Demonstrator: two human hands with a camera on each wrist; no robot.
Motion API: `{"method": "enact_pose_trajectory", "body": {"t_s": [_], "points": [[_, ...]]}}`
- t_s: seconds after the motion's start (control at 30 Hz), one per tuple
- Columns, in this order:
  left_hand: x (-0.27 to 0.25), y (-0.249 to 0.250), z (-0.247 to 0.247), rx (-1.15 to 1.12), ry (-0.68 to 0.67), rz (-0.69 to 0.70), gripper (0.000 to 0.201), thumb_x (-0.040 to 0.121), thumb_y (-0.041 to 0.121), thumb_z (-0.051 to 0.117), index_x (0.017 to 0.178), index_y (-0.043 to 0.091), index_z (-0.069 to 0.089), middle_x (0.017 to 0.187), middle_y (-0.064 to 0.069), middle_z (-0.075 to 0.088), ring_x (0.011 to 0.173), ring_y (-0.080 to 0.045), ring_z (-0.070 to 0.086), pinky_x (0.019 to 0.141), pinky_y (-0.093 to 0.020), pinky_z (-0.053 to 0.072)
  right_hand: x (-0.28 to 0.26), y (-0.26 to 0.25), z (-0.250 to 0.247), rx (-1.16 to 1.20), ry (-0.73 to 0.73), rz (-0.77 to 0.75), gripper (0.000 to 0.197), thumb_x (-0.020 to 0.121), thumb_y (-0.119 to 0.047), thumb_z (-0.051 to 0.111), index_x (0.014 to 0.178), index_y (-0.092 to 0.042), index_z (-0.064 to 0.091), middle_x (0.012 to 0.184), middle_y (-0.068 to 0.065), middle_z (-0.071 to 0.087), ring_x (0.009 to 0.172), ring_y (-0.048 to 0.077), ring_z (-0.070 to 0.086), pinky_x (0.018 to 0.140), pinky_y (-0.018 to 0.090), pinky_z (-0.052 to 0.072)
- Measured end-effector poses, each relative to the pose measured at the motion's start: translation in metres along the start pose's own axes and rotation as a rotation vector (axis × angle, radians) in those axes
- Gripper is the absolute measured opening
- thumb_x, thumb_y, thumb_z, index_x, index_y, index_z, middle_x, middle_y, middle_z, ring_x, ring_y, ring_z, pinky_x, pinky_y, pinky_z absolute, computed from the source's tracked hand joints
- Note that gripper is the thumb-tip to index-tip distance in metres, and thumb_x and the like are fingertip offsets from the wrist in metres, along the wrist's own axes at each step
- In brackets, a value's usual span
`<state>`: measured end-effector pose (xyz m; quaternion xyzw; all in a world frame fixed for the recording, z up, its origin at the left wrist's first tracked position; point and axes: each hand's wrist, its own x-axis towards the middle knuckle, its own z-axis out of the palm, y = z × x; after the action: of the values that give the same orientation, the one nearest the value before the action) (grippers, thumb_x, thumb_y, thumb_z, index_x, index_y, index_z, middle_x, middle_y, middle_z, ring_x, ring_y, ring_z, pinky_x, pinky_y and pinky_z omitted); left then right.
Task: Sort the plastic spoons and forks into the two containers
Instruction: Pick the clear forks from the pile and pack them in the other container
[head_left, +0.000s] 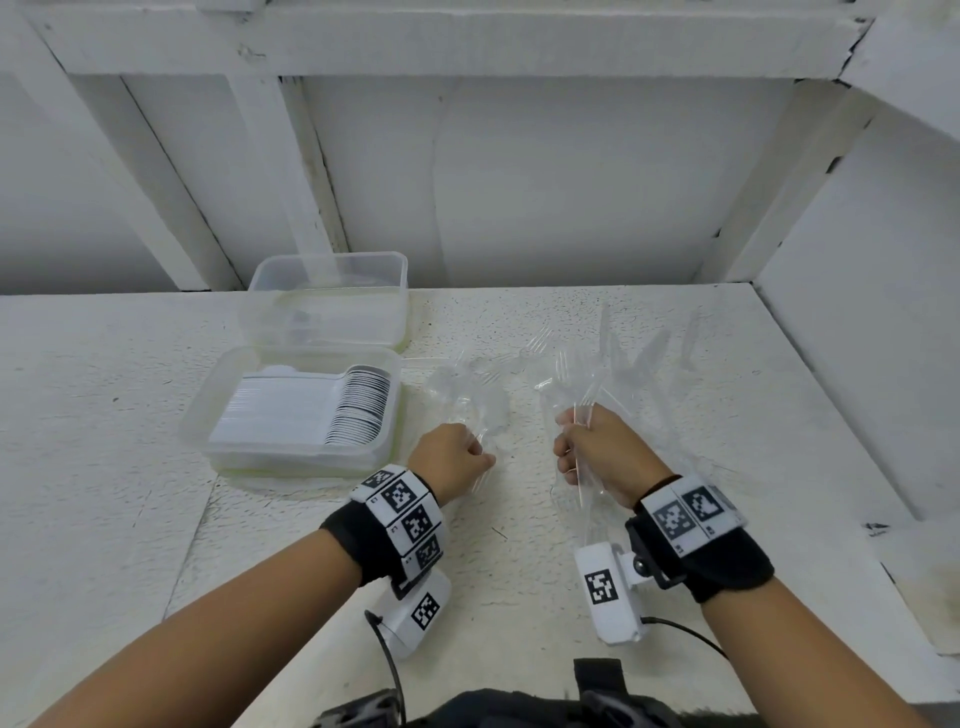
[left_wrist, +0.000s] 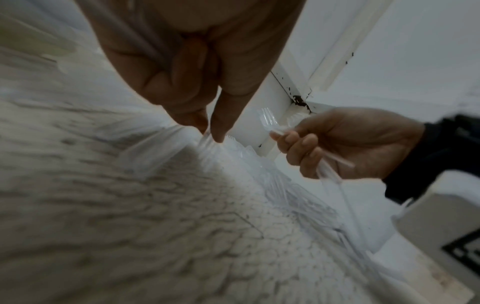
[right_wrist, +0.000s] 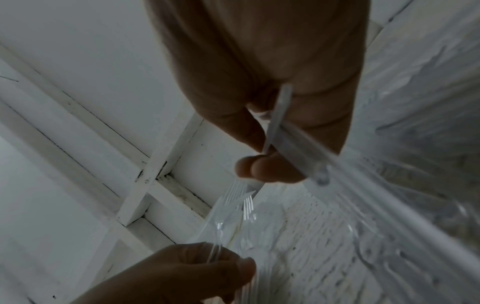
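Gathering clear forks (head_left: 618, 358) off the table (head_left: 519, 571), right hand (head_left: 597, 452) clutching a bunch, left hand (head_left: 452, 457) pinching another; next, probably carrying them to the empty far container (head_left: 327, 301).

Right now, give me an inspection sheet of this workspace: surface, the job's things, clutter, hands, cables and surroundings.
Surface: white table, rough, cracked paint.
Job's things: near container holds stacked white spoons; far container looks empty; clear forks loose on table.
Clutter: nothing seen.
Hands: left hand grips clear forks; right hand grips a bunch of forks.
Cables: black cable from the right wrist camera.
Surroundings: white panelled wall.
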<state>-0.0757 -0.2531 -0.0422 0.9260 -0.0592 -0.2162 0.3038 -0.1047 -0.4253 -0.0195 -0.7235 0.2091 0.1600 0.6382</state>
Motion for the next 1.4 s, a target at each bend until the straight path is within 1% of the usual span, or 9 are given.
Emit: {"method": "enact_pose_trajectory", "body": {"t_s": [0.2,0.43,0.53,0.6,0.77,0.9,1.03,1.2,1.4], "points": [[-0.018,-0.002,-0.013,-0.385,0.008,-0.014,0.019,0.087,0.019,0.061,0.075,0.009,0.049,0.061,0.003,0.043,0.044,-0.008,0.033,0.037,-0.018,0.027,-0.001,-0.001,-0.001,0.075,0.026,-0.002,0.013,0.096,-0.009,0.040,0.086,-0.015,0.046,0.070,0.005,0.050,0.053,0.014,0.045,0.047,0.025,0.036],[-0.044,0.005,-0.051,-0.447,0.032,0.052,0.010,0.088,0.016,0.061,0.094,0.009,0.058,0.076,-0.004,0.065,0.031,0.001,0.035,0.033,-0.011,0.024,-0.008,-0.012,0.007,-0.098,0.032,-0.187,0.014,0.091,-0.018,0.052,0.077,-0.021,0.050,0.060,-0.004,0.038,0.046,0.007,0.030,0.038,0.016,0.026],[-0.049,0.009,-0.064,-0.500,0.074,0.077,0.005,0.088,0.015,0.060,0.085,0.010,0.061,0.070,-0.002,0.063,0.033,-0.001,0.032,0.034,-0.014,0.023,-0.017,-0.018,0.016,-0.229,-0.051,-0.392,0.005,0.089,-0.017,0.060,0.092,-0.021,0.061,0.045,-0.014,0.036,0.050,0.009,0.036,0.058,0.017,0.046],[-0.052,0.012,-0.070,-0.618,0.091,0.066,0.007,0.088,0.013,0.059,0.082,0.010,0.060,0.066,0.000,0.062,0.035,-0.005,0.027,0.035,-0.015,0.020,-0.022,-0.022,0.022,-0.237,-0.119,-0.463,0.013,0.087,-0.015,0.063,0.099,-0.020,0.062,0.044,-0.014,0.036,0.047,0.003,0.036,0.073,0.014,0.046],[-0.058,0.020,-0.076,-0.826,0.044,0.065,0.020,0.093,0.010,0.051,0.073,0.010,0.051,0.045,0.008,0.053,0.033,-0.004,0.022,0.036,-0.012,0.015,-0.034,-0.031,0.038,-0.204,-0.192,-0.549,0.021,0.083,-0.012,0.068,0.102,-0.018,0.061,0.054,-0.007,0.035,0.046,0.002,0.032,0.052,0.010,0.034],[-0.057,0.022,-0.077,-0.952,0.007,0.007,0.016,0.094,0.017,0.049,0.081,0.008,0.052,0.056,0.006,0.059,0.035,-0.005,0.019,0.036,-0.011,0.015,-0.034,-0.031,0.045,-0.218,-0.092,-0.604,0.011,0.083,-0.024,0.069,0.089,-0.027,0.060,0.049,-0.011,0.036,0.045,0.002,0.033,0.049,0.013,0.030],[-0.057,0.022,-0.080,-1.007,-0.039,-0.021,0.037,0.097,0.040,0.040,0.088,0.009,0.059,0.066,0.002,0.061,0.035,-0.005,0.018,0.036,-0.012,0.014,-0.033,-0.028,0.048,-0.179,-0.059,-0.619,0.003,0.087,-0.023,0.064,0.087,-0.023,0.061,0.049,-0.014,0.044,0.047,0.000,0.039,0.051,0.011,0.031],[-0.058,0.017,-0.075,-1.013,-0.129,0.003,0.054,0.094,0.058,0.023,0.093,0.014,0.054,0.066,0.003,0.057,0.037,-0.005,0.018,0.039,-0.015,0.010,-0.029,-0.030,0.046,-0.119,0.010,-0.598,0.006,0.090,-0.023,0.060,0.083,-0.021,0.059,0.076,-0.013,0.060,0.066,-0.010,0.055,0.064,0.007,0.041],[-0.056,0.009,-0.059,-0.802,0.019,0.055,0.035,0.101,0.035,0.030,0.096,0.015,0.058,0.068,0.001,0.052,0.043,-0.007,0.034,0.041,-0.018,0.025,-0.036,-0.043,0.042,0.028,0.017,-0.545,0.008,0.091,-0.019,0.057,0.083,-0.020,0.060,0.076,-0.007,0.061,0.044,-0.005,0.049,0.045,0.007,0.034]]}}
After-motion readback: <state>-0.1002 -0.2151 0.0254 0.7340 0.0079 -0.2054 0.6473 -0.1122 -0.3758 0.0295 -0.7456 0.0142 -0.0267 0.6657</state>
